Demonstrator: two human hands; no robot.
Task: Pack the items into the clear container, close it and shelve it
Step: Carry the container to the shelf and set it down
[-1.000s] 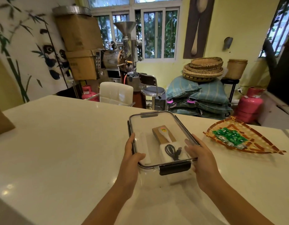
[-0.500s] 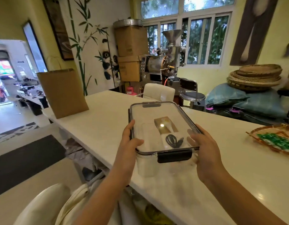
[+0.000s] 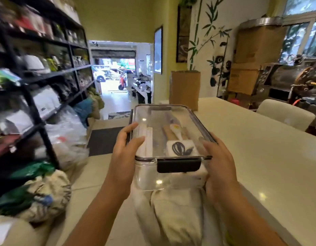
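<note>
Leftmost, a black shelving unit [image 3: 47,80] filled the upper left of the frame, its levels crowded with blurred bags and packets, and more bags [image 3: 47,189] lay heaped on the floor at the lower left. Further right, at the upper middle, an open doorway [image 3: 114,71] showed a bright street.

Toward the centre, the left hand [image 3: 125,157] gripped the left side of the clear container [image 3: 171,178], its thumb lying over the lid's [image 3: 153,118] left edge and its fingers [image 3: 126,129] curled together against the side wall. The container sat at the middle of the frame, held up off any surface, above pale cloth [image 3: 171,210] at the lower middle. Its lid was on, and a black latch [image 3: 179,165] on the near end was folded down against the wall. Through the lid could be seen a white strip-like item [image 3: 147,139] on the left, a small brown box [image 3: 171,132] with a white piece over it, and a white packet holding a coiled black cable [image 3: 180,148].

Next, the right hand [image 3: 219,167] clasped the container's right near corner, thumb on the lid's rim, fingers wrapped under and mostly hidden, so whether they were spread could not be told.

Behind the container stood a brown paper bag [image 3: 184,89] on the pale counter [image 3: 260,148], which ran across the right half. A white chair back [image 3: 285,114] showed at the right, with stacked cardboard boxes [image 3: 255,59] and a metal machine [image 3: 295,79] at the upper right.
</note>
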